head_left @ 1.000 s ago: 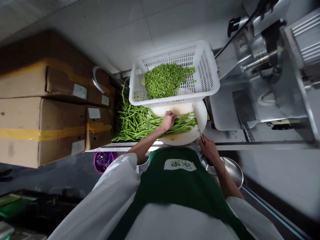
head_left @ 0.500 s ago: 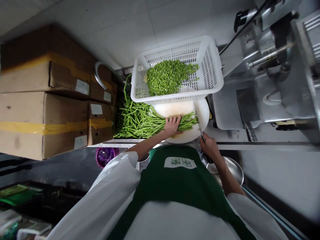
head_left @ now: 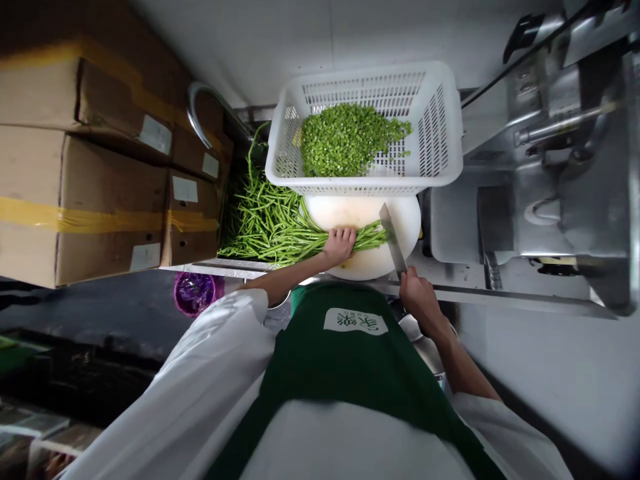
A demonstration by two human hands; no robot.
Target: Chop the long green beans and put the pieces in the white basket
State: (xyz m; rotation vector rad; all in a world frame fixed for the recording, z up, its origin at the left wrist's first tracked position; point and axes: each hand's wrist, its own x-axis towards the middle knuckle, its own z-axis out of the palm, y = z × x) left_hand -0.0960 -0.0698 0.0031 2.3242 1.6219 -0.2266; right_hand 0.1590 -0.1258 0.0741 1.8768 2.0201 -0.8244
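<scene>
Head camera, one unit, my sole feed: worn on the person's head, facing forward and steeply down. Nearest in view: green apron, seen from above, filling the lower middle. Mid-range, at centre: cutting board, left hand, right hand. Farther, upper field: white basket, then wall. Field: wide, from cardboard boxes at frame left to steel machine at frame right
</scene>
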